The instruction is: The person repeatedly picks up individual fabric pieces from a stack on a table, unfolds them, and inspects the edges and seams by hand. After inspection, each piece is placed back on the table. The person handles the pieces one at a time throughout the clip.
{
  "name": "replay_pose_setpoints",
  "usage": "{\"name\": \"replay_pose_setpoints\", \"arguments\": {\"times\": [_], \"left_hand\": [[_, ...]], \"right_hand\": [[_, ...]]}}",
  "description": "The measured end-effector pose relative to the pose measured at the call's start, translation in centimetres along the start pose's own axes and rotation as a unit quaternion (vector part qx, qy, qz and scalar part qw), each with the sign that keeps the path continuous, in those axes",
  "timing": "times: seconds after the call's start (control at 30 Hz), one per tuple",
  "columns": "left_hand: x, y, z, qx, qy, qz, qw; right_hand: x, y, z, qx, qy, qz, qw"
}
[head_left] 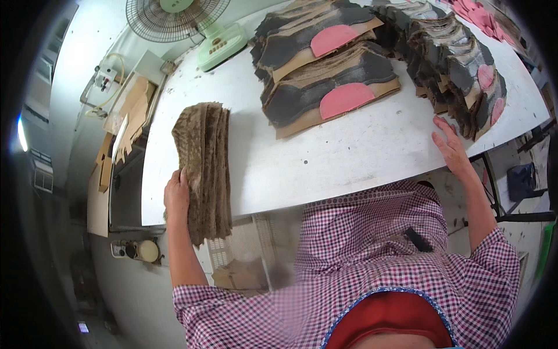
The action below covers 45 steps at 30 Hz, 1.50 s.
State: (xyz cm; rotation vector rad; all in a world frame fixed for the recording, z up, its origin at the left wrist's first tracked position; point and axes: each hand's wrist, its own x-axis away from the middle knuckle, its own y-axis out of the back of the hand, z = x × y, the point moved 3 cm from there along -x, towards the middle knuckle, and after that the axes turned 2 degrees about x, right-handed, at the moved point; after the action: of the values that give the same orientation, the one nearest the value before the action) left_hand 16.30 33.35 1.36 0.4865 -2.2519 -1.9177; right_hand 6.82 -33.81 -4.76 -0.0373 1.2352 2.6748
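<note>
At the table's left front, my left hand (pixel 176 196) grips the left edge of a stack of brown plush fabric pieces (pixel 203 163). That stack's lower end hangs over the table edge, and some of my fingers are hidden against it. My right hand (pixel 450 146) is open with its fingers stretched out at the table's right front edge. Its fingertips are close to a row of overlapping cut pieces (pixel 465 70), dark grey and brown with pink patches; whether they touch cannot be seen. Two piles of similar pieces (pixel 325 96), each topped by a pink half-round patch, lie at the far middle.
A pale green fan (pixel 221 46) stands at the table's far left corner. Pink pieces (pixel 479 17) lie at the far right of the white table (pixel 279 174). Cardboard (pixel 135 113) leans left of the table. A dark metal frame (pixel 523 216) stands at the right.
</note>
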Motion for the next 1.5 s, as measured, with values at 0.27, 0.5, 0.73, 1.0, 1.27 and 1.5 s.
{"name": "replay_pose_setpoints", "arguments": {"times": [0.27, 0.5, 0.73, 1.0, 1.27, 1.5], "left_hand": [[1.6, 5.4, -16.9, 0.241, -0.143, -0.031, 0.96], [-8.9, -8.5, -27.2, 0.564, -0.005, 0.269, 0.781], [-9.3, -10.4, -32.4, 0.671, -0.034, 0.252, 0.697], [-3.6, -8.0, -30.5, 0.687, -0.061, 0.243, 0.682], [-0.8, -7.8, -26.0, 0.678, -0.016, 0.282, 0.678], [-1.3, -7.4, -26.2, 0.627, -0.032, 0.289, 0.723]], "right_hand": [[-2.5, 0.7, 2.4, -0.098, -0.061, -0.022, 0.993], [-14.6, -3.2, 5.2, -0.258, -0.062, -0.065, 0.962], [-19.7, -4.7, 6.2, -0.241, -0.172, -0.075, 0.952], [-12.7, -2.4, 6.4, -0.333, -0.145, 0.007, 0.932], [-6.4, -0.9, 6.3, -0.017, 0.024, -0.046, 0.999], [-10.0, 3.9, 3.8, 0.53, 0.158, -0.068, 0.83]]}}
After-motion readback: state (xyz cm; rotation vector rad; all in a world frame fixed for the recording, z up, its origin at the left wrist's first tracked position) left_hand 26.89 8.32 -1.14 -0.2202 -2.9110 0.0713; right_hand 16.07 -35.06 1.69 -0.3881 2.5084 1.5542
